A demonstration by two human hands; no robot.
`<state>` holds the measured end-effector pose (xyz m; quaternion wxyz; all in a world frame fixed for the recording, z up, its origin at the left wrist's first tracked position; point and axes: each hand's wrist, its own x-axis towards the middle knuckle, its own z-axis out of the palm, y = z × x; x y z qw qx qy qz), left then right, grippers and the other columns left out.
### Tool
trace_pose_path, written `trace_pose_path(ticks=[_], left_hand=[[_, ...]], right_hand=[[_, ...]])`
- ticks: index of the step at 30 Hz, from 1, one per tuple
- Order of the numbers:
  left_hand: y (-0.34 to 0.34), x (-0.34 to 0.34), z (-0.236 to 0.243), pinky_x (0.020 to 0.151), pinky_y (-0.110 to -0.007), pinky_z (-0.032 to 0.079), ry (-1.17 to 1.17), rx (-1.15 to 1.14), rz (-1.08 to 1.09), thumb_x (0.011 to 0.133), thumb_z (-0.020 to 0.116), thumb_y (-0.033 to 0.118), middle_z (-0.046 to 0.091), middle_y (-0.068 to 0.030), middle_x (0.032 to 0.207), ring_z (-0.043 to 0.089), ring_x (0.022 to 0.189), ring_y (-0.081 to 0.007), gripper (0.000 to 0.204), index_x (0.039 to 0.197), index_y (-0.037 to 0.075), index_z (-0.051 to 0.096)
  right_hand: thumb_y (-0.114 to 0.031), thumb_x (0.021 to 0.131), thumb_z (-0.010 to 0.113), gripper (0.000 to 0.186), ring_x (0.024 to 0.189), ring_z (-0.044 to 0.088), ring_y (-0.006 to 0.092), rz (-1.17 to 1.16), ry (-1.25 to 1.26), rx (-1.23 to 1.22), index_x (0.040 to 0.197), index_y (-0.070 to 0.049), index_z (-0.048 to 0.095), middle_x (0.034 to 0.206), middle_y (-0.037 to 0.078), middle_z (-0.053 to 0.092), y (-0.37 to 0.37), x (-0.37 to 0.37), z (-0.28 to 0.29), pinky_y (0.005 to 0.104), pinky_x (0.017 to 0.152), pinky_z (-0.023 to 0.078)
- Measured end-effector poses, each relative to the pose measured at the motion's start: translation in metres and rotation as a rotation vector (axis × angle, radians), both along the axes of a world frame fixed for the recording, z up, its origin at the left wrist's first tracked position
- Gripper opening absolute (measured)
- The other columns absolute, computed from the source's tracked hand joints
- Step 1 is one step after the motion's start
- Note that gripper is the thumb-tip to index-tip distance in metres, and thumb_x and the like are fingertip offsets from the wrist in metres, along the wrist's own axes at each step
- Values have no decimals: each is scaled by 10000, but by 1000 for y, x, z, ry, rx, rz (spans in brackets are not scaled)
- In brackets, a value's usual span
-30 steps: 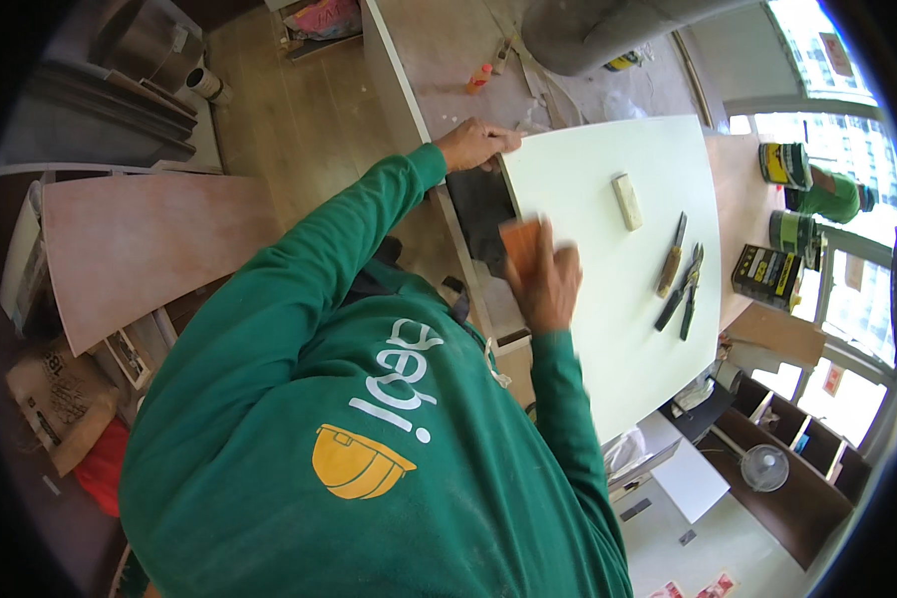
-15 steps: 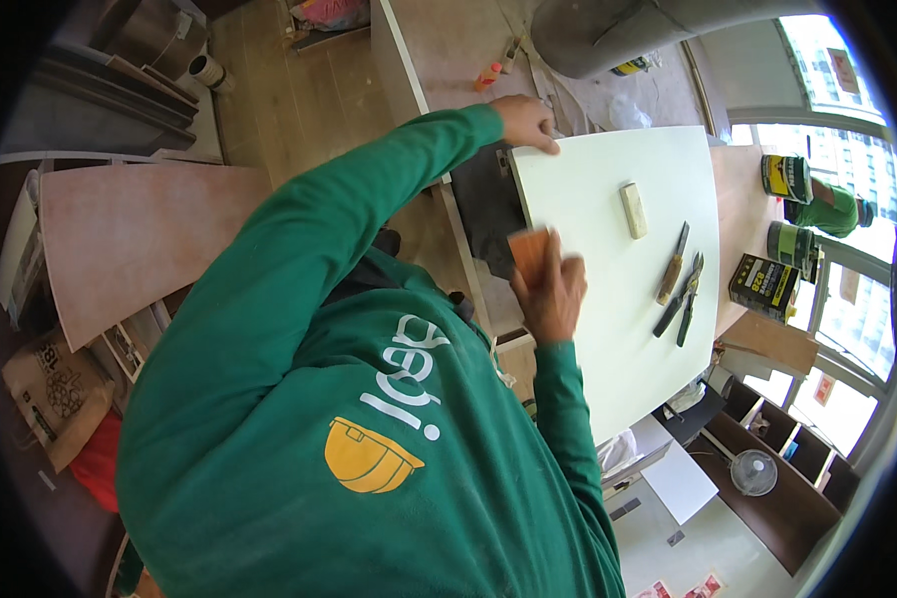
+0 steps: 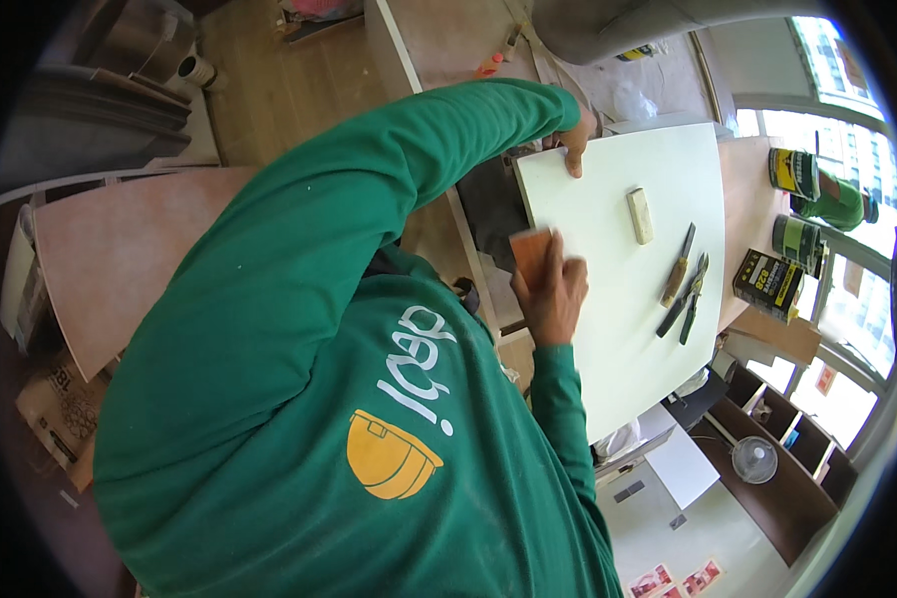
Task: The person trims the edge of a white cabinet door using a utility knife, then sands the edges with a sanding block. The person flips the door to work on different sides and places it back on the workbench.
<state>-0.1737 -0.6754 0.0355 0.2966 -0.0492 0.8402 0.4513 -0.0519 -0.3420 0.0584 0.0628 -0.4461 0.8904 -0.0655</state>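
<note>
Bright glare from right-hand windows [image 3: 872,309]

White lettering [image 3: 409,401] on green sweatshirt [image 3: 269,299], yellow print [image 3: 763,271] on black tin [image 3: 773,295]

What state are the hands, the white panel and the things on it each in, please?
White panel: lying flat, partly covered.
Left hand: touching the panel's corner, some fingers hidden.
Right hand: closed on the orange-brown block.
Orange-brown block: held.
Pale block: lying loose.
Wooden-handled blade: lying flat, blade bare.
Pliers: lying, handles spread.

Free panel [image 3: 613,339] left of knife [image 3: 676,279]
</note>
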Motion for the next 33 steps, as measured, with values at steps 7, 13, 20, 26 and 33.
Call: trace_pose_path(ticks=[7, 13, 20, 26, 33], left_hand=[[-16, -16, -18, 772, -372, 659, -24, 80, -56, 795, 1003, 414, 780, -131, 1209, 773, 892, -266, 743, 1377, 42, 728], [-16, -8, -18, 715, -371, 642, 20, 89, -56, 788, 999, 433, 768, -141, 1145, 751, 823, -252, 787, 1377, 13, 690], [-19, -13, -31, 707, -374, 629, -6, 135, -49, 762, 1007, 486, 772, -186, 1125, 774, 834, -267, 825, 1319, -31, 686], [-17, 1, -18, 666, -401, 601, 156, 143, -67, 769, 987, 538, 772, -160, 982, 755, 729, -268, 773, 1210, -40, 724], [-16, -3, -32, 675, -404, 610, 126, 134, -53, 786, 982, 524, 768, -165, 1020, 763, 767, -261, 773, 1237, -34, 694]], right_hand=[[-439, 862, 876, 959, 1067, 593, 379, 81, 68, -101, 1674, -160, 448, 1129, 168, 564, -151, -24, 0, 515, 911, 490], [-359, 769, 958, 1072, 999, 580, 344, -40, -17, -18, 1683, -162, 435, 1078, 150, 557, -17, -5, 3, 492, 889, 491], [-417, 882, 887, 919, 1048, 591, 390, 49, 126, -96, 1666, -166, 479, 1116, 190, 563, -179, -15, -5, 506, 949, 470], [-392, 794, 933, 1028, 1060, 581, 356, -69, 54, 14, 1687, -195, 464, 1133, 160, 540, -34, 0, -4, 506, 937, 475], [-483, 853, 867, 918, 1052, 583, 366, 31, 189, -94, 1643, -183, 510, 1087, 153, 546, -151, -15, -18, 498, 906, 467]])
